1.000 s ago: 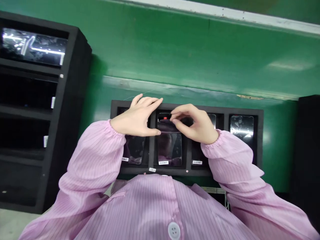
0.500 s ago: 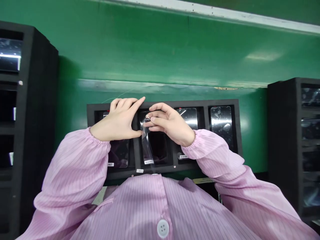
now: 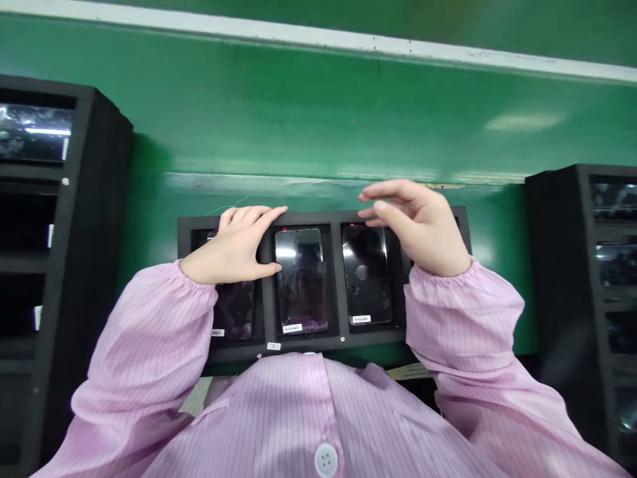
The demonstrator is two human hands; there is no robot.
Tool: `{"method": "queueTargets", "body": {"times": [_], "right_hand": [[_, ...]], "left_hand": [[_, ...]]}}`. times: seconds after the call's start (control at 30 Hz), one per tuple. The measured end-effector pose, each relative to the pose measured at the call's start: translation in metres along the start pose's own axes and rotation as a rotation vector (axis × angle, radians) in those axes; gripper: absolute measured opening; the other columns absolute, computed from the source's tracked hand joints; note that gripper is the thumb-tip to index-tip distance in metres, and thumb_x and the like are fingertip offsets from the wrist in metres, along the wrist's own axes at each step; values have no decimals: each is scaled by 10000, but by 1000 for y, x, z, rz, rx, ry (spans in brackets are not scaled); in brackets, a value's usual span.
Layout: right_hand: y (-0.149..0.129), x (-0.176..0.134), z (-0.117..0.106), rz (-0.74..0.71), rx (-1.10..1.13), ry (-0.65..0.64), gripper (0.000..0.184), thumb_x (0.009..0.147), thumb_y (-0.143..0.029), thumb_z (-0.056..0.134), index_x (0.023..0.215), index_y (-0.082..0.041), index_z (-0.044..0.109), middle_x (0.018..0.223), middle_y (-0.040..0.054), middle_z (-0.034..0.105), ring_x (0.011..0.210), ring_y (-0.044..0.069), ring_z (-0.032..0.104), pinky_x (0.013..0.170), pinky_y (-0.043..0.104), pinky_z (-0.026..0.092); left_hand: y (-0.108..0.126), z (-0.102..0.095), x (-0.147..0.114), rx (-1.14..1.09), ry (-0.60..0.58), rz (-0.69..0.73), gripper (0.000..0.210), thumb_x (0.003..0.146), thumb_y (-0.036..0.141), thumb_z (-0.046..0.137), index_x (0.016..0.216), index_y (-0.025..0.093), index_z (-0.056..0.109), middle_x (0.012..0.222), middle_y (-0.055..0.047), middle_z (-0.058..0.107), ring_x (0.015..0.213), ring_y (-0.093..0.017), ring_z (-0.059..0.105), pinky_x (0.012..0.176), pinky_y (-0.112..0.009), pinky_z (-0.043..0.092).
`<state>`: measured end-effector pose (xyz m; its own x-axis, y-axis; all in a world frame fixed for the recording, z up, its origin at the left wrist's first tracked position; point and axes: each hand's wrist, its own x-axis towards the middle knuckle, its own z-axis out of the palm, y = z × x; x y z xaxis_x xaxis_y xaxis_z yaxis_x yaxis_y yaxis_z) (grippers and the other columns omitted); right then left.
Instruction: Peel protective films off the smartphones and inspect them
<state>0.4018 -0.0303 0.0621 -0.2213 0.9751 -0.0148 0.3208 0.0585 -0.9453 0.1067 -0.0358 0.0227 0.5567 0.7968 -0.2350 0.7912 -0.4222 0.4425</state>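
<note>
A black foam tray (image 3: pixel 338 275) lies before me with phones in a row of slots. My left hand (image 3: pixel 236 247) is spread over the left end of the tray, partly covering the leftmost phone (image 3: pixel 239 312), its thumb beside the second phone (image 3: pixel 301 279). That second phone lies flat, screen up, with a white barcode label at its lower edge. My right hand (image 3: pixel 421 222) hovers above the right part of the tray, fingers loosely curved and apart, with nothing visible in them. Just left of it sits the third phone (image 3: pixel 367 279), also labelled. The right hand and sleeve hide the fourth slot.
Stacked black foam trays stand at the left (image 3: pixel 99 219) and the right (image 3: pixel 557 252), holding more screens. A green work surface (image 3: pixel 318 119) extends behind, crossed by a pale strip (image 3: pixel 348 43). A small white sticker (image 3: pixel 273 346) is on the tray's front edge.
My right hand has moved right, away from the second phone, where it pinched a lifted strip of clear film. That strip no longer shows. My left hand has stayed in place over the tray.
</note>
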Motion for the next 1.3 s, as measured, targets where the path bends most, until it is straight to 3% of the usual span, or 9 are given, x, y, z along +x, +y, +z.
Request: {"method": "queueTargets", "body": {"times": [0.17, 0.27, 0.4, 0.53, 0.8, 1.0, 1.17, 1.3], "right_hand": [[16, -9, -20, -158, -669, -255, 188, 880, -186, 557, 978, -190, 718, 977, 54, 718, 918, 224, 658, 866, 408, 525], [26, -15, -16, -187, -906, -256, 238, 892, -205, 562, 1085, -161, 695, 1028, 88, 685, 924, 251, 608, 849, 428, 474], [26, -21, -4, -176, -1040, -228, 263, 919, -212, 534, 1144, -120, 635, 1074, 124, 646, 967, 273, 549, 823, 412, 427], [21, -18, 8, -199, -1019, -273, 188, 918, -180, 518, 1047, -124, 643, 1006, 98, 641, 934, 252, 532, 808, 384, 391], [37, -16, 26, -320, -946, -141, 220, 933, -266, 582, 1108, -181, 686, 954, 78, 630, 881, 220, 546, 847, 389, 347], [39, -6, 12, -405, -758, -224, 63, 878, -191, 642, 873, -206, 703, 849, 27, 631, 798, 175, 568, 796, 348, 396], [31, -7, -10, -380, -495, -298, 141, 778, -50, 579, 727, -177, 614, 931, 33, 651, 846, 148, 634, 794, 280, 480], [30, -7, -21, -330, -429, -298, 156, 732, -32, 551, 700, -181, 580, 967, 43, 686, 909, 168, 663, 848, 292, 493]], "left_hand": [[-5, 2, 1, -21, -1, 25, 824, 790, 510, 589, 1488, 230, 252, 1418, -134, 421, 1316, -346, 375, 1113, -524, 197], [-6, 3, 1, -23, -1, 40, 804, 796, 497, 583, 1483, 236, 256, 1415, -136, 425, 1309, -352, 384, 1103, -522, 217], [-7, 0, 1, -20, -15, 25, 797, 781, 494, 588, 1470, 243, 277, 1412, -128, 441, 1313, -356, 383, 1096, -524, 245], [-17, -9, 3, -27, -48, -10, 782, 740, 502, 626, 1431, 271, 342, 1397, -94, 480, 1304, -356, 413, 1105, -520, 260], [-25, -21, 4, -41, -104, -80, 739, 742, 542, 620, 1399, 292, 391, 1386, -76, 499, 1266, -361, 438, 1081, -527, 287], [-28, -18, 2, -42, -91, -62, 744, 754, 554, 616, 1414, 313, 372, 1391, -53, 486, 1271, -350, 423, 1084, -509, 279], [-28, -20, 2, -55, -94, -67, 720, 759, 538, 606, 1408, 314, 389, 1384, -49, 494, 1268, -346, 427, 1089, -496, 277], [-26, -22, 2, -62, -100, -68, 703, 763, 527, 598, 1403, 319, 396, 1371, -43, 504, 1267, -345, 430, 1095, -498, 273]]}}
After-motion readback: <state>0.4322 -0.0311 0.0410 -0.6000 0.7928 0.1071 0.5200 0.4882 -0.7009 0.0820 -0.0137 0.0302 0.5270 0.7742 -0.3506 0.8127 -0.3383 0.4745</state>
